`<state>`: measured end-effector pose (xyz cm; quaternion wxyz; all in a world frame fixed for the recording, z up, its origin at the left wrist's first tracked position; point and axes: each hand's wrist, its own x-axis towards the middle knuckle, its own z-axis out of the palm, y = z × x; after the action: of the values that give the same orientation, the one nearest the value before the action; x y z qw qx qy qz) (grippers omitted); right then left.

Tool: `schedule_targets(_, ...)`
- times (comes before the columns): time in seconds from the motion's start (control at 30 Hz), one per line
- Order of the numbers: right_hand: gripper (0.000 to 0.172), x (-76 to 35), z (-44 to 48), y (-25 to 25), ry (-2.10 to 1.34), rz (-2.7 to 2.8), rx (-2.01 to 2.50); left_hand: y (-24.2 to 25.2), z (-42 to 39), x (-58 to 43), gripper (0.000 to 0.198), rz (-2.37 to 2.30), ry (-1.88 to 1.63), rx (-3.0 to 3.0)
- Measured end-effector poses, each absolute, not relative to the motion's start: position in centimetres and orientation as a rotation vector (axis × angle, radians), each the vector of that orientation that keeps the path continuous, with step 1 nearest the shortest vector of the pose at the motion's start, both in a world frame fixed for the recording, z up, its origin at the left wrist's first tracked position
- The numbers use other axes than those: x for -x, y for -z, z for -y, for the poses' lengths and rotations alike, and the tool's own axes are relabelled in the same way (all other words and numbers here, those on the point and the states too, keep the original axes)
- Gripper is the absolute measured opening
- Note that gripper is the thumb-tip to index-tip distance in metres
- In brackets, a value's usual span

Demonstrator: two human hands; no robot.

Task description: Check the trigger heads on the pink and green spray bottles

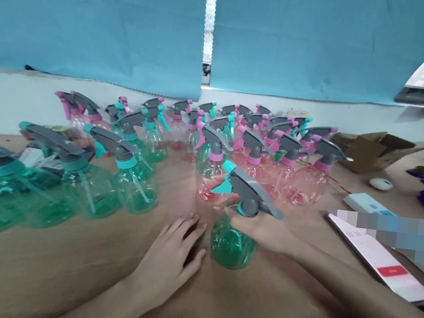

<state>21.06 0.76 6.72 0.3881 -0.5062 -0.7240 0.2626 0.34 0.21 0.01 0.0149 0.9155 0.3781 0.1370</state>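
My right hand is wrapped round the upper part of a green spray bottle, just below its turquoise collar. The bottle stands upright, with a grey head and a turquoise nozzle and trigger pointing left. Some fingers of this hand are partly hidden behind the bottle. My left hand rests palm down on the brown tabletop, fingers loosely apart, holding nothing, just left of that bottle. Close behind the held bottle stands a pink spray bottle with a pink trigger.
Several green spray bottles line the left side. Pink and green ones crowd the back, including a pink bottle. To the right are a phone, a white device, a white mouse and an open cardboard box. Blue curtains hang behind.
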Motion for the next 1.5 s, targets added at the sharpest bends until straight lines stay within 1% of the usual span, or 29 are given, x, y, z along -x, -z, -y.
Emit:
schedule_targets(0.1,0.011,-21.1,-0.5,-7.3,-0.737,1.812,1.217,0.0,-0.3,-0.3,0.038,-1.176,-0.413,-2.848)
schedule_targets(0.17,0.011,-21.2,-0.4,-7.5,-0.723,1.801,1.222,-0.1,-0.4,-0.4,0.038,-1.18,-0.41,-2.846)
schedule_targets(0.47,0.023,-21.0,-0.8,-7.4,-0.84,1.748,1.204,0.0,-0.2,-0.4,0.038,-1.188,-0.426,-2.841)
schedule_targets(0.7,0.022,-20.8,-1.0,-7.1,-0.802,1.781,1.242,0.0,-0.2,-0.4,0.038,-1.179,-0.445,-2.842)
schedule_targets(0.9,0.015,-20.9,-0.8,-7.0,-0.665,1.781,1.357,-0.1,-0.1,-0.4,0.038,-1.177,-0.44,-2.837)
schedule_targets(1.07,0.008,-21.0,-0.8,-6.9,-0.697,1.762,1.377,-0.1,-0.2,-0.4,0.038,-1.181,-0.433,-2.84)
schedule_targets(1.23,0.015,-20.9,-0.8,-7.1,-0.692,1.773,1.376,0.0,-0.1,-0.3,0.038,-1.182,-0.437,-2.841)
schedule_targets(1.43,0.006,-21.0,-0.9,-6.5,-0.672,1.736,1.42,-0.1,-0.1,-0.4,0.038,-1.181,-0.408,-2.837)
schedule_targets(1.5,0.008,-21.0,-0.9,-6.4,-0.697,1.742,1.419,-0.2,-0.1,-0.4,0.039,-1.181,-0.398,-2.838)
